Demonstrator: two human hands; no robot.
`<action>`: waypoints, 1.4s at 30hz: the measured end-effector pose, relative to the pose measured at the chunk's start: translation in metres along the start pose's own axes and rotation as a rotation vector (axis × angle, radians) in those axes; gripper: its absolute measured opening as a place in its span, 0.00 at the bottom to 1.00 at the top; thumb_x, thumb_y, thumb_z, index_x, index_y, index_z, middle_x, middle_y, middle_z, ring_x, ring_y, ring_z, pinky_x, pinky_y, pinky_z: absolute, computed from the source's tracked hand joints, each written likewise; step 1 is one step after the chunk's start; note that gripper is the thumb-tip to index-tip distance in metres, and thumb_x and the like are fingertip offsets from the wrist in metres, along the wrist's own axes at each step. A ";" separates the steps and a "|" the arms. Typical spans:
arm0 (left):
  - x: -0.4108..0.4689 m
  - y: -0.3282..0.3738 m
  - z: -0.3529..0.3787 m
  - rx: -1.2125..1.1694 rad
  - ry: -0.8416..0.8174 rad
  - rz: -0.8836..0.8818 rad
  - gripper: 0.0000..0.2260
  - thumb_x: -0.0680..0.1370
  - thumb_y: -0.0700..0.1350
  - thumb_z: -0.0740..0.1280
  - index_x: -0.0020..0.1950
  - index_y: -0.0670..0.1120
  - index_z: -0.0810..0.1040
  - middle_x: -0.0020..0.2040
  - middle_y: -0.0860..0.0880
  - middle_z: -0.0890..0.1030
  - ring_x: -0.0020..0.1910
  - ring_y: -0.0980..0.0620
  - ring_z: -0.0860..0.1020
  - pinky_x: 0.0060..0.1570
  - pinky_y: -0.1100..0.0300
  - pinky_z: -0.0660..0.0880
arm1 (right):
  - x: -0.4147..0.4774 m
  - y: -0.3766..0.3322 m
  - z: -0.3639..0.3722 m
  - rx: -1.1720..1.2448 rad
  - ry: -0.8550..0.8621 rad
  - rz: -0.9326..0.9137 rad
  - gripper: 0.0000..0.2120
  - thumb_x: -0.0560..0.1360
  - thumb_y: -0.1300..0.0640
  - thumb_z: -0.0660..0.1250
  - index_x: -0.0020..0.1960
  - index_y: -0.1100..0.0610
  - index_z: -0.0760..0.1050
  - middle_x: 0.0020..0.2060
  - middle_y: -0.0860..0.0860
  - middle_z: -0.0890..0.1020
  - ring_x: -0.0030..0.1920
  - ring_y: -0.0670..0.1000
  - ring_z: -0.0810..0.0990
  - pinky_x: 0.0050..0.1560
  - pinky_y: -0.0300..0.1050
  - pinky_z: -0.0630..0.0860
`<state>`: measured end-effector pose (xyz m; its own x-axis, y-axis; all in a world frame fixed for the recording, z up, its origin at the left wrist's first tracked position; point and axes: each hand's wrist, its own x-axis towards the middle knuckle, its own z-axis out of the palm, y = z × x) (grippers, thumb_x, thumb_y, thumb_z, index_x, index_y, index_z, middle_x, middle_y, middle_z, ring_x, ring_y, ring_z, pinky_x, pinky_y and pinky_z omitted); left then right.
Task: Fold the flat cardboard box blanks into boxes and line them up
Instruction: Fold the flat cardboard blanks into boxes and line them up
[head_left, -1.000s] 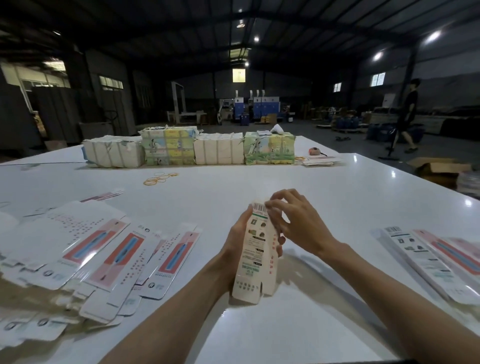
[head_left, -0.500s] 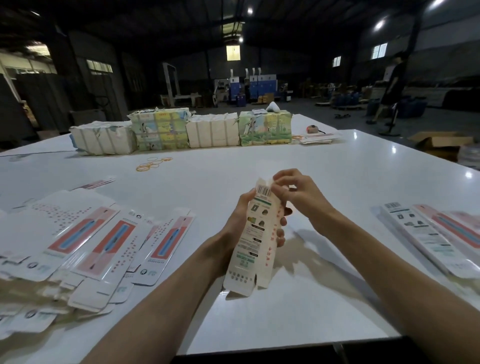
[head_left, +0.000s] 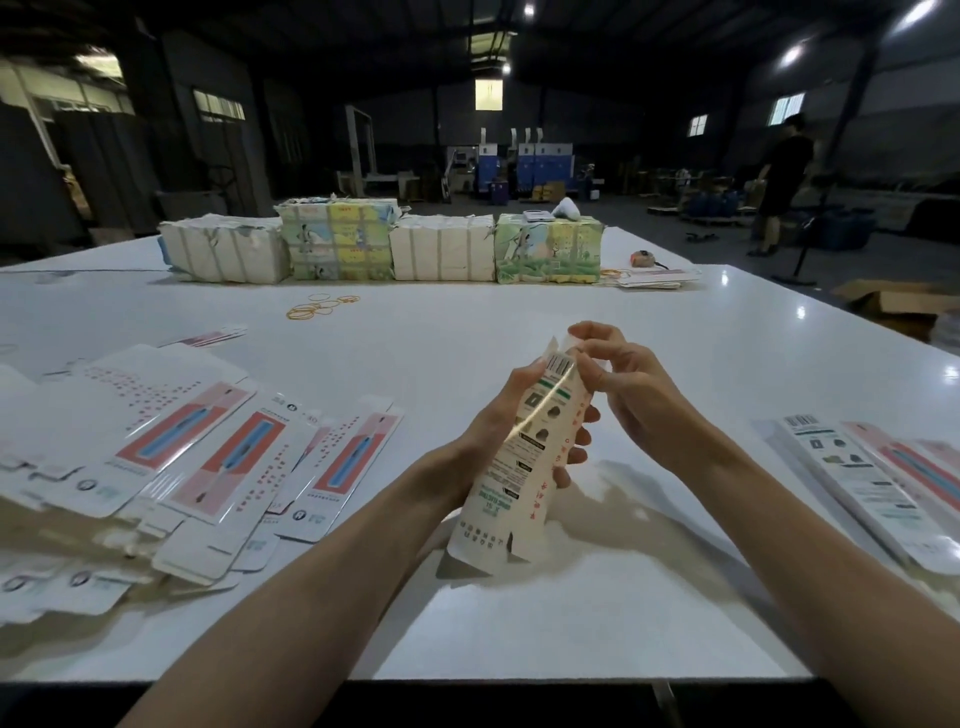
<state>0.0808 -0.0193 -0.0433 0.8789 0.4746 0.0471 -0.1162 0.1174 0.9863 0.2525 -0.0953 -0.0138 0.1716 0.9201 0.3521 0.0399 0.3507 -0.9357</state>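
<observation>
The narrow white printed cardboard box (head_left: 522, 467) stands nearly upright over the near table (head_left: 457, 338), top leaning right. The left grip (head_left: 493, 421) clasps its middle; the right grip (head_left: 631, 395) pinches its top flap (head_left: 563, 347).

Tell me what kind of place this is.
Likely a packaging workshop in a warehouse hall: flat box blanks spread on a big white table, strapped bundles along its far side, and blue machines by the back wall.
</observation>
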 end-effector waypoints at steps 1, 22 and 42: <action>0.000 0.001 -0.001 0.008 -0.004 0.001 0.30 0.80 0.69 0.56 0.63 0.45 0.79 0.53 0.42 0.83 0.46 0.42 0.84 0.40 0.51 0.82 | 0.000 -0.001 0.001 0.007 0.007 -0.004 0.10 0.75 0.55 0.71 0.44 0.62 0.84 0.67 0.53 0.72 0.64 0.62 0.75 0.54 0.47 0.79; 0.000 -0.007 -0.001 0.086 0.099 0.028 0.31 0.80 0.73 0.59 0.58 0.46 0.82 0.44 0.42 0.83 0.34 0.44 0.82 0.36 0.54 0.80 | 0.003 0.010 0.000 -0.069 0.097 -0.061 0.10 0.77 0.52 0.72 0.39 0.55 0.85 0.69 0.47 0.74 0.71 0.52 0.72 0.66 0.53 0.77; 0.005 -0.010 -0.001 0.107 0.254 0.304 0.24 0.82 0.69 0.59 0.73 0.60 0.61 0.48 0.41 0.84 0.35 0.37 0.83 0.35 0.49 0.82 | -0.002 0.037 0.025 -0.137 0.004 -0.092 0.19 0.76 0.55 0.70 0.66 0.49 0.74 0.48 0.56 0.82 0.50 0.54 0.82 0.52 0.53 0.79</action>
<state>0.0860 -0.0168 -0.0528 0.6682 0.6758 0.3111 -0.2924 -0.1460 0.9451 0.2292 -0.0799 -0.0489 0.1646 0.8843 0.4370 0.1894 0.4064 -0.8938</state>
